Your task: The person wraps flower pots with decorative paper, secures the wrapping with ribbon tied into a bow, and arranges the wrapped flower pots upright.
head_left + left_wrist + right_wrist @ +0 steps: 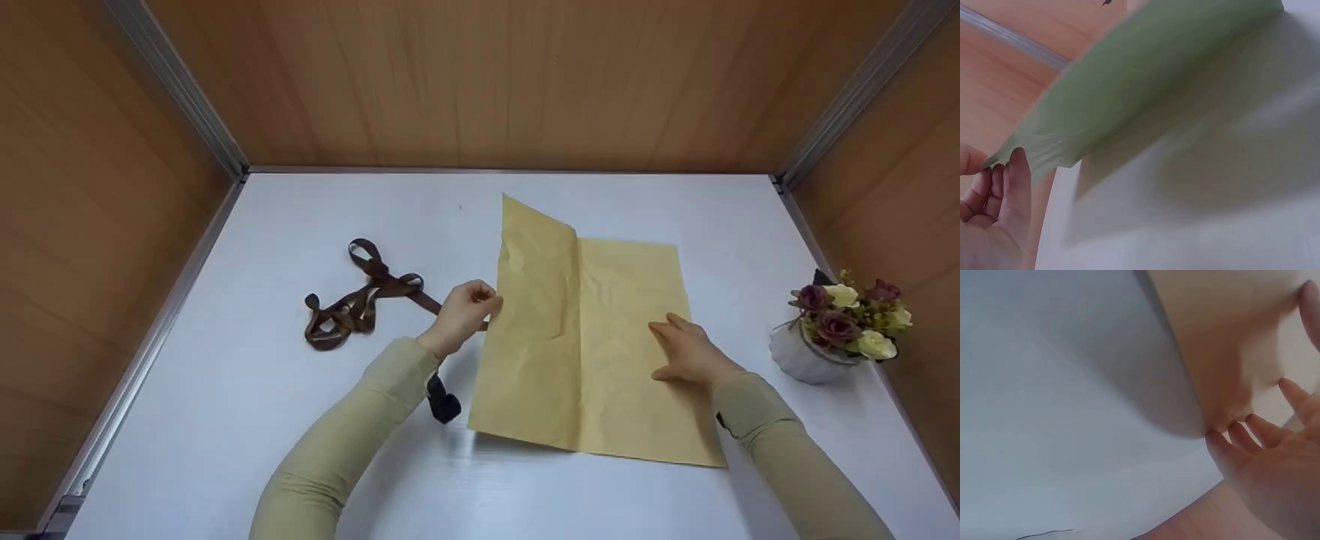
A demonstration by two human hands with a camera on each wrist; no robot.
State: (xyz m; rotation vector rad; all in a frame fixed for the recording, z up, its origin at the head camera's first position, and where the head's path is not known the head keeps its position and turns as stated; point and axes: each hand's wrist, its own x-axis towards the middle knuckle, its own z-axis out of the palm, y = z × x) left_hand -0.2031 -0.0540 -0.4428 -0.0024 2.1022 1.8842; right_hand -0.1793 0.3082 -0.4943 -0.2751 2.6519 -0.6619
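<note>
A sheet of tan kraft paper with a crease down its middle lies on the white table. My left hand pinches the left edge, and that half stands lifted off the table. From the left wrist the raised flap looks greenish, held between the thumb and fingers of my left hand. On the right half, my right hand rests with spread fingers. In the right wrist view, the fingertips of my right hand touch the paper near its edge.
A tangled brown ribbon lies left of the paper, one end running behind my left hand. At the right edge of the table stands a white pot of artificial-looking flowers. Wood-look panels enclose the back and sides.
</note>
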